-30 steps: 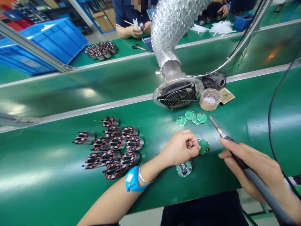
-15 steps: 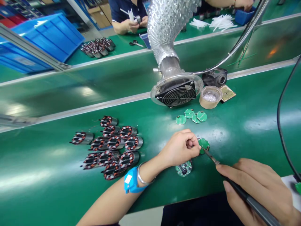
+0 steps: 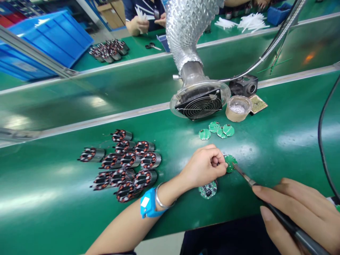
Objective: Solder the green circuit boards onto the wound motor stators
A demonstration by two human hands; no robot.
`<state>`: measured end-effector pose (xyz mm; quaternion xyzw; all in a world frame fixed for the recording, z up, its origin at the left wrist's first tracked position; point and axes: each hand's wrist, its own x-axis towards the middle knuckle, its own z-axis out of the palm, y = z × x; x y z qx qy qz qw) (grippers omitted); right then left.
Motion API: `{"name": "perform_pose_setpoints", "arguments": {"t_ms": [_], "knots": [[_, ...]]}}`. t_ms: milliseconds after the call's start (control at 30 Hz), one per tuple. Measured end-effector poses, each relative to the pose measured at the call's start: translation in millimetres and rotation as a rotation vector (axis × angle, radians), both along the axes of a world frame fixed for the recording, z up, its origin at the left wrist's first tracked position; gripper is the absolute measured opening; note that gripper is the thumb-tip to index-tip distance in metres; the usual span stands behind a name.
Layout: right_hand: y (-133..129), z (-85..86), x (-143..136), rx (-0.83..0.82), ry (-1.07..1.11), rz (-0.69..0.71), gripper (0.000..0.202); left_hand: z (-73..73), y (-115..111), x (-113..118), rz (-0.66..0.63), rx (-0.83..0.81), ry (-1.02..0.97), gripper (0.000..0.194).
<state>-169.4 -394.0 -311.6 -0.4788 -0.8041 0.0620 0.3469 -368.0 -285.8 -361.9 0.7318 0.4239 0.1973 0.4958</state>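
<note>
A round green circuit board point(image 3: 230, 163) is at the fingertips of my left hand point(image 3: 205, 165), whose fingers are pinched at its left edge; what lies under it is mostly hidden. My right hand point(image 3: 300, 209) holds a black-handled soldering iron point(image 3: 287, 221), its tip touching or just over the board's right part. Just below my left hand, another round board point(image 3: 208, 190) with dark components faces up. Several loose green boards point(image 3: 221, 130) lie farther back. To the left stand several metal motor parts point(image 3: 129, 160) with copper windings.
A fume duct with a fan grille point(image 3: 199, 105) hangs over the bench's back edge. Beside it are a round tub point(image 3: 238, 108), a small square tin point(image 3: 257, 103) and a black stand point(image 3: 244, 86). A cable hangs at right. Across the divider, people's hands work near a blue bin point(image 3: 50, 42).
My right hand and the soldering iron have shifted a little to the right, the tip now farther right on the board. My left hand has barely moved.
</note>
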Motion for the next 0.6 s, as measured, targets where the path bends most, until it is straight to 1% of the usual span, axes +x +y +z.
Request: {"name": "perform_pose_setpoints", "arguments": {"t_ms": [100,200,267,367,400,467,533,600], "knots": [[3,-2.3,2,0.016,0.011,-0.037,0.032,-1.3,0,1,0.005,-0.001,-0.005,0.009],[12,-14.8,0,0.039,0.068,-0.068,0.038,-1.3,-1,3,0.016,-0.006,-0.006,0.009],[20,-26.1,-3,0.003,0.101,-0.032,0.035,0.3,0,2,0.013,-0.005,-0.005,0.01],[32,-42.5,-7,-0.119,0.14,0.095,0.026,4.7,3,-9,-0.039,0.013,-0.021,0.002],[35,-47.3,-8,-0.15,0.15,0.123,0.025,5.8,5,-15,-0.071,0.046,-0.016,0.007],[39,-55.3,-10,-0.173,0.166,0.129,0.024,6.2,7,-27,-0.156,0.166,0.018,0.015],[41,-60.8,-12,-0.162,0.189,0.115,0.025,3.8,7,-36,-0.244,0.291,0.066,0.012],[42,-63.8,-13,-0.136,0.205,0.103,0.027,0.2,6,-38,-0.298,0.344,0.057,0.005]]}}
